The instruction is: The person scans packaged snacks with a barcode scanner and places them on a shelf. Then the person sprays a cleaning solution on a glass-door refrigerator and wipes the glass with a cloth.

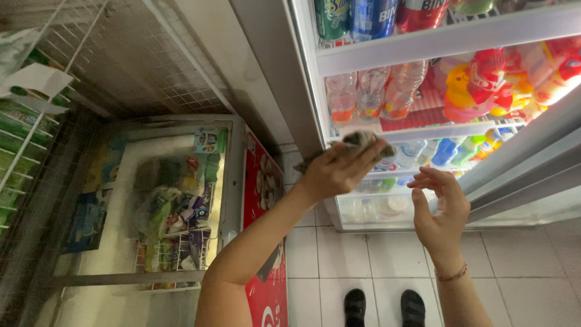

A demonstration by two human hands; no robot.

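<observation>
Shop corner, white tiled floor (520,266), open drinks fridge (423,39). Left hand (339,169) gripping grey cloth (361,140), wiping stage apparently; right hand (440,209) spread, empty. Next probably: pressing cloth along shelf (423,130).

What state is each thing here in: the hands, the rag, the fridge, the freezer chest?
Left hand: closed on a rag, raised to the fridge shelf.
Rag: crumpled, pressed at the shelf edge.
Right hand: open, fingers spread, holding nothing.
Fridge: door open, shelves stocked with bottles and cans.
Freezer chest: lid shut, packets visible through the glass.
</observation>
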